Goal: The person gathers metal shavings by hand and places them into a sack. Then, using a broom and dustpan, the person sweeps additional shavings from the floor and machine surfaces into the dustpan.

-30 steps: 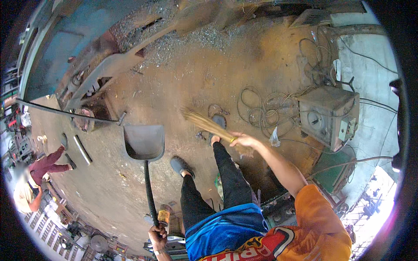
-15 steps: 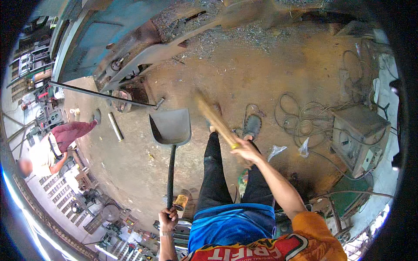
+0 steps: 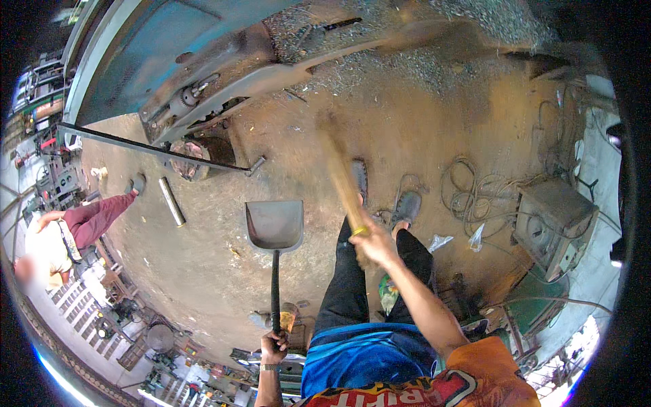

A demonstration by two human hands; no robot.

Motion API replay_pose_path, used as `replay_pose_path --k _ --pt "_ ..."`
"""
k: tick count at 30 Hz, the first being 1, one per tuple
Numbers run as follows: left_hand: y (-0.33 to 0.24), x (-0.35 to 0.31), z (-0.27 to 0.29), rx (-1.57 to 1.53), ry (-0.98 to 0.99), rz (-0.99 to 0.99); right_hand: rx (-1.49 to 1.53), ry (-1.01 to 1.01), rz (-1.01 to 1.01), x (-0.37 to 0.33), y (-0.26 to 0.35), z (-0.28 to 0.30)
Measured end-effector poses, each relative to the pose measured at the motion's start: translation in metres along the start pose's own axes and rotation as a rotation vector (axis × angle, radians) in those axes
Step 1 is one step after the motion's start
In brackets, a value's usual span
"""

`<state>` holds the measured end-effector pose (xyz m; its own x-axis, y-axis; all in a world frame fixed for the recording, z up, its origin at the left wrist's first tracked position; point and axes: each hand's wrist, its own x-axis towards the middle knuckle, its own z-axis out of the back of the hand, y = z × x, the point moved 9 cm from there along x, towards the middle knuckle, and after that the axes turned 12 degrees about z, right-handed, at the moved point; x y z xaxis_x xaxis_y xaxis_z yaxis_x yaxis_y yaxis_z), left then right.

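My left hand (image 3: 274, 342) grips the end of a long black handle that leads up to a grey metal dustpan (image 3: 274, 225) resting on the dirt floor. My right hand (image 3: 371, 241) holds a straw broom (image 3: 338, 169) by its handle; the bristles point up and away over the floor and look blurred. My legs in black trousers and two dark shoes (image 3: 405, 205) stand just right of the dustpan.
A big rusty machine (image 3: 224, 74) with metal shavings (image 3: 434, 61) fills the top. A long black bar (image 3: 156, 148), a metal tube (image 3: 171, 201), coiled cables (image 3: 468, 193) and a grey box unit (image 3: 556, 224) lie around. Another person (image 3: 64, 230) stands at the left.
The view has swung, so the dustpan and my feet sit further right. The broom has swept from low and leftward to nearly upright. My left hand stays on the dustpan handle.
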<state>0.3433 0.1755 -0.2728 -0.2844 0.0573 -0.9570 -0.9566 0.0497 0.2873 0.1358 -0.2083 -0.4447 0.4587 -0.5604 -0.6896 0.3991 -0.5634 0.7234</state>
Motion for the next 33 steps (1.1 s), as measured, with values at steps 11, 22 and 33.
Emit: replay_pose_path --k 11,22,33 --pt "-0.024 0.002 0.009 0.034 -0.146 0.037 0.370 -0.242 -0.168 0.166 0.008 -0.091" --pt "-0.050 0.014 -0.020 0.275 -0.142 0.106 0.269 0.109 -0.232 0.139 0.054 -0.086" --pt "-0.053 0.025 -0.072 0.515 -0.146 0.098 -0.251 -0.214 0.065 0.075 0.066 0.084"
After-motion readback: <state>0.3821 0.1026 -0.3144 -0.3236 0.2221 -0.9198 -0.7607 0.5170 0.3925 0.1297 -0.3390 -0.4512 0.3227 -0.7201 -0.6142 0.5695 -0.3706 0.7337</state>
